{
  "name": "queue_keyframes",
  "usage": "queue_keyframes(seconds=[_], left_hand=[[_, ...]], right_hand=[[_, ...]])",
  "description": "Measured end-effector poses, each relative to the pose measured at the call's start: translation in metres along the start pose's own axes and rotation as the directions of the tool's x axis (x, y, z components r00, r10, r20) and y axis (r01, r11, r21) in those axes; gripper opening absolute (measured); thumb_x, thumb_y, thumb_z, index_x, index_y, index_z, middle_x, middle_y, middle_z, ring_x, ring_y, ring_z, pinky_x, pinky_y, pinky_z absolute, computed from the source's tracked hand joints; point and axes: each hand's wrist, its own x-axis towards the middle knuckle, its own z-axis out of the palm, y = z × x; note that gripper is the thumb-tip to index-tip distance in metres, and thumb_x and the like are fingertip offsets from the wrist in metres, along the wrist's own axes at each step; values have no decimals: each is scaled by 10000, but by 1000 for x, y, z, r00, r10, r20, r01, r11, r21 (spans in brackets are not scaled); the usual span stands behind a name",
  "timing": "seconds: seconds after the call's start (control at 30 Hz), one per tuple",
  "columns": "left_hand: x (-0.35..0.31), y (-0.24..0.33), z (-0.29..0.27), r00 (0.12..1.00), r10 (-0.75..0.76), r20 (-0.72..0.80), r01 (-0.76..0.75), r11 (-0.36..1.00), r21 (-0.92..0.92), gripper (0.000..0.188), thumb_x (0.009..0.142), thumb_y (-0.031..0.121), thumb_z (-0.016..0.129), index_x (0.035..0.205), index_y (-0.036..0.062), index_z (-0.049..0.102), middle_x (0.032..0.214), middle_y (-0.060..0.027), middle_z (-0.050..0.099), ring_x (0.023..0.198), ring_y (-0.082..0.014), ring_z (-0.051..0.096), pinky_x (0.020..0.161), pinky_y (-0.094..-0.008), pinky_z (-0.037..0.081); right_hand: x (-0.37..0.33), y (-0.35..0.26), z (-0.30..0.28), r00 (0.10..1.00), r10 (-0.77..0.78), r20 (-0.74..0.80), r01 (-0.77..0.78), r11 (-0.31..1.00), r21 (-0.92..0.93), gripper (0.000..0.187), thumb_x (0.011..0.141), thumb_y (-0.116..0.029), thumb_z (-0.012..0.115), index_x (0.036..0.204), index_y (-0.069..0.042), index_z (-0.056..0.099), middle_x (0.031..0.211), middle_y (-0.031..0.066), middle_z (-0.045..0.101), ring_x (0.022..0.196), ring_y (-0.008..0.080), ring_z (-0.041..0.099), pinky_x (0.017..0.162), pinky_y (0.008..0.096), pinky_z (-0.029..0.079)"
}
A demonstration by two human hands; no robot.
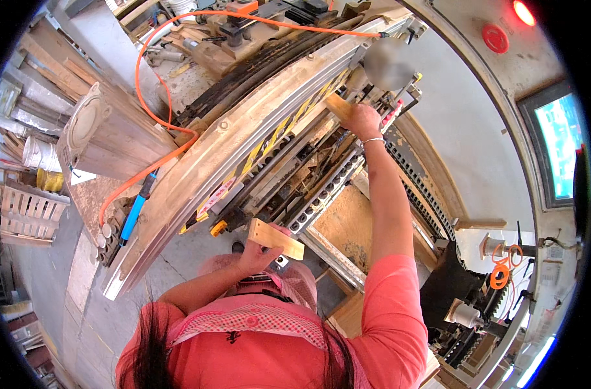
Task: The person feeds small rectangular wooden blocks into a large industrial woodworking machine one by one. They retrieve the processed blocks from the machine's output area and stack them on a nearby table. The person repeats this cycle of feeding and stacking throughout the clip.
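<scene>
One grip, the left hand (pixel 255 257), was closed around a wood block (pixel 277 240), tilted in front of the waist. The right hand (pixel 362 121), its arm stretched forward, clasped a second block (pixel 337 106) above the machine (pixel 276 185); whether that block touched anything below, I could not tell. A bracelet (pixel 373 140) circled the right wrist. Left of that forearm ran a rail (pixel 328 194) with a row of dark holes; past it, striped tape (pixel 289 134) lined a pale beam (pixel 243 113). An orange hose (pixel 137 71) looped across the beam, near a blue tool (pixel 133 217). Farther left were a bucket (pixel 39 154) and a slatted crate (pixel 30 207); rightward, a screen (pixel 558 139) glowed.
</scene>
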Motion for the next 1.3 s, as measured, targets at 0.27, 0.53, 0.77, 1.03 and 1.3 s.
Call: queue_keyframes(seconds=[0.27, 0.53, 0.77, 1.03, 1.3], left_hand=[[0, 2, 1, 1000, -22, -3, 22, 1000, -22, 328, 792, 36, 605, 1101, 4, 500, 1061, -91, 568, 970, -152, 550, 831, -301, 451], [1, -3, 0, 1000, -2, 21, 1, 999, 35, 376, 785, -13, 592, 1136, 6, 458, 1082, -100, 565, 1007, -166, 550, 863, -315, 449], [-1, -4, -1, 998, -63, 27, 62, 998, 34, 386, 778, -21, 591, 1135, 10, 449, 1099, -103, 558, 1026, -168, 542, 875, -320, 443], [0, 4, 0, 995, -84, 48, 84, 996, -3, 403, 776, -12, 593, 1150, 19, 446, 1100, -90, 549, 1006, -158, 540, 868, -319, 446], [-1, 4, 4, 999, -52, 1, 52, 998, -41, 377, 776, 3, 596, 1131, 14, 470, 1107, -87, 543, 1010, -156, 540, 863, -308, 450]], right_hand=[[-2, 0, -2, 999, -18, -33, 17, 1000, -17, 405, 603, -383, 731, 845, -63, 676, 871, 120, 656, 846, 287, 633, 735, 383, 513], [8, -3, -2, 998, 33, 46, -33, 999, 12, 341, 563, -321, 745, 785, -69, 688, 817, 128, 657, 783, 287, 643, 689, 377, 523], [11, -3, 3, 998, 65, 12, -65, 998, 22, 342, 541, -321, 732, 764, -66, 688, 794, 135, 661, 755, 289, 650, 665, 377, 526], [8, -1, 2, 999, 36, 19, -36, 999, 4, 328, 559, -318, 731, 785, -82, 693, 807, 123, 665, 763, 284, 652, 668, 367, 530], [5, -3, -3, 1000, 16, 18, -17, 1000, 19, 353, 565, -332, 746, 780, -60, 684, 815, 127, 662, 767, 287, 650, 672, 371, 529]])
